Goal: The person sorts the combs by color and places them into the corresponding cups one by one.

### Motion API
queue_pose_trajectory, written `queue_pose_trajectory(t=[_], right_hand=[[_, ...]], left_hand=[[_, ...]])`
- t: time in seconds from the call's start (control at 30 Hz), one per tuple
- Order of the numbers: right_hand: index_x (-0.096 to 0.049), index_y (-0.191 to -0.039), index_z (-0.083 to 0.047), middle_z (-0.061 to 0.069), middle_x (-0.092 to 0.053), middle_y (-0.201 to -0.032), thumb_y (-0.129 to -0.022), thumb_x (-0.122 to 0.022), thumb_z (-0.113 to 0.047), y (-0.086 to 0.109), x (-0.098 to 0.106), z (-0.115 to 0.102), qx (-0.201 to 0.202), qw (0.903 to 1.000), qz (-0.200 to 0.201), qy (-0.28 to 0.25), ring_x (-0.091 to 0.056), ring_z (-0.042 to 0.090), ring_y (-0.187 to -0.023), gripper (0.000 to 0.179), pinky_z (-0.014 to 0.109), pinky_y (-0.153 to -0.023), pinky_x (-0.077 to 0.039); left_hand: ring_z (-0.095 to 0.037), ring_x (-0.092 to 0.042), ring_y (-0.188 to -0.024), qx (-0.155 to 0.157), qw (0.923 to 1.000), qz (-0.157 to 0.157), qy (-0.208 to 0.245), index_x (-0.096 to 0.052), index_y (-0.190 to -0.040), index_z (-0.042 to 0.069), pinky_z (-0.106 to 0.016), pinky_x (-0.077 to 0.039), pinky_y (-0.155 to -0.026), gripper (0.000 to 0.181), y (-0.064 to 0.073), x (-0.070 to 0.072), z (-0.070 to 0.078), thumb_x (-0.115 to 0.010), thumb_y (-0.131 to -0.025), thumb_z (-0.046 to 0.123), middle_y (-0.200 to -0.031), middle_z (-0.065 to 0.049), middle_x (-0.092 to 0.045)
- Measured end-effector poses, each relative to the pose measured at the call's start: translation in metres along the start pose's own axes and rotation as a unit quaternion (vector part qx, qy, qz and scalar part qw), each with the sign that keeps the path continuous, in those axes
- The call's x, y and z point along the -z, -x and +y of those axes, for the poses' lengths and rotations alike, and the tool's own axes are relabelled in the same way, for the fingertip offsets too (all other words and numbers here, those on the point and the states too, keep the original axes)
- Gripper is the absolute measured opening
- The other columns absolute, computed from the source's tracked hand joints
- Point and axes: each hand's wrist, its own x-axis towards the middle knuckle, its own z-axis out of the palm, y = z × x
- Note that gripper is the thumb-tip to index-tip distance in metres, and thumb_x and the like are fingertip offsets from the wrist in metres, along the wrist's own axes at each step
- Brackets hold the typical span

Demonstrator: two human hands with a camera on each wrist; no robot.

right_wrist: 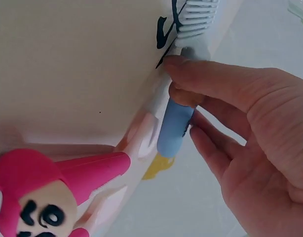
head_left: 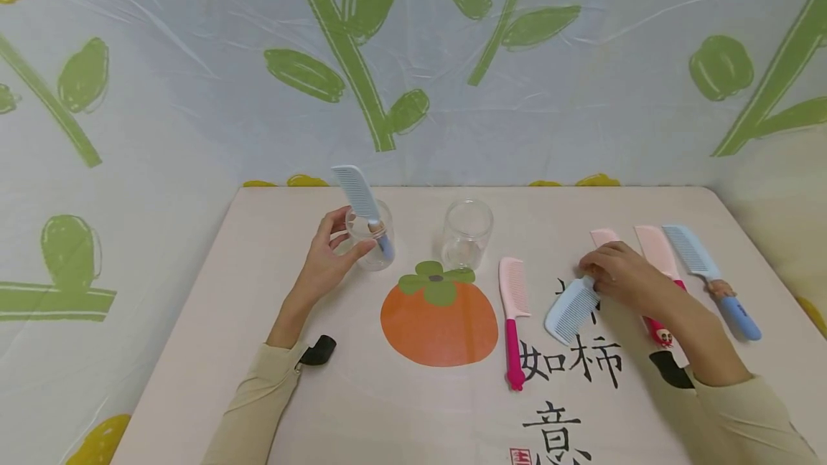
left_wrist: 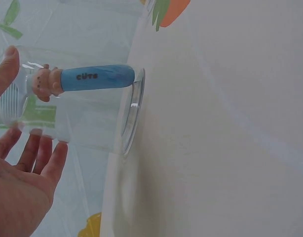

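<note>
On the left, my left hand (head_left: 328, 255) grips a clear glass cup (left_wrist: 92, 123) with the thumb on one side and the fingers on the other. A light-blue comb (head_left: 357, 192) leans in that cup, teeth end up, its blue handle (left_wrist: 97, 78) reaching down near the base. Toward the right, my right hand (head_left: 623, 275) pinches another light-blue comb (head_left: 571, 313) near its neck between thumb and fingers. The toothed part of this comb points down toward the table, while its blue handle (right_wrist: 176, 126) points away from it.
A second clear glass (head_left: 466, 235) stands right of the held one. A pink comb (head_left: 514, 289) lies near the printed persimmon (head_left: 439, 332). Beyond the right hand lie more pink combs (head_left: 655, 250), partly hidden by the arm, and a blue comb (head_left: 717, 282) near the table's right edge.
</note>
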Motion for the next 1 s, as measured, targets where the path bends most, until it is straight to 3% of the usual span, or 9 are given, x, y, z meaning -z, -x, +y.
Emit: queue_pose_trajectory(t=[0.2,0.37,0.7,0.87,1.0], right_hand=[[-0.066,-0.103,0.001,0.012,-0.065,-0.099,-0.078,-0.084,0.005,-0.003,0.003,-0.002,-0.001,0.9999,-0.001,-0.011,-0.058,0.033,-0.094,0.031,0.055,-0.086,-0.053],[-0.068,-0.107,-0.005,0.006,-0.065,-0.099,-0.078,-0.086,0.0,0.0,0.006,-0.005,0.004,0.9999,0.0,-0.014,-0.058,0.025,-0.091,0.034,0.046,-0.08,-0.055],[-0.069,-0.1,-0.009,-0.007,-0.062,-0.092,-0.069,-0.092,0.0,0.004,0.009,-0.007,0.084,0.9934,0.077,-0.014,-0.057,0.012,-0.082,0.04,0.033,-0.072,-0.058],[-0.069,-0.103,-0.01,-0.009,-0.06,-0.092,-0.071,-0.092,-0.003,0.004,0.013,-0.012,0.104,0.9899,0.088,-0.037,-0.056,0.009,-0.08,0.04,0.025,-0.069,-0.058],[-0.068,-0.106,-0.01,-0.009,-0.059,-0.095,-0.073,-0.09,-0.002,0.003,0.017,-0.018,0.108,0.9887,0.089,-0.053,-0.057,0.007,-0.081,0.04,0.025,-0.072,-0.061]], left_hand=[[-0.024,-0.043,-0.131,0.002,1.0,-0.002,-0.004,-0.038,-0.152,0.007,-0.045,-0.037,-0.117,0.073,0.001,0.0,0.001,-0.079,-0.092,0.016,-0.145,-0.01,-0.045],[-0.025,-0.043,-0.131,0.001,1.0,-0.002,-0.005,-0.038,-0.152,0.007,-0.045,-0.037,-0.117,0.073,0.0,0.001,0.0,-0.079,-0.092,0.015,-0.145,-0.01,-0.045],[-0.025,-0.043,-0.13,0.002,1.0,-0.001,-0.009,-0.038,-0.152,0.008,-0.046,-0.037,-0.117,0.074,0.0,0.0,0.0,-0.08,-0.092,0.017,-0.145,-0.01,-0.045],[-0.028,-0.042,-0.132,0.003,1.0,-0.003,-0.001,-0.036,-0.153,0.006,-0.047,-0.036,-0.118,0.074,0.002,0.0,0.005,-0.078,-0.093,0.013,-0.146,-0.013,-0.044],[-0.027,-0.043,-0.131,-0.003,1.0,-0.004,-0.002,-0.037,-0.152,0.006,-0.047,-0.037,-0.117,0.074,0.001,0.0,0.001,-0.079,-0.092,0.014,-0.146,-0.014,-0.044]])
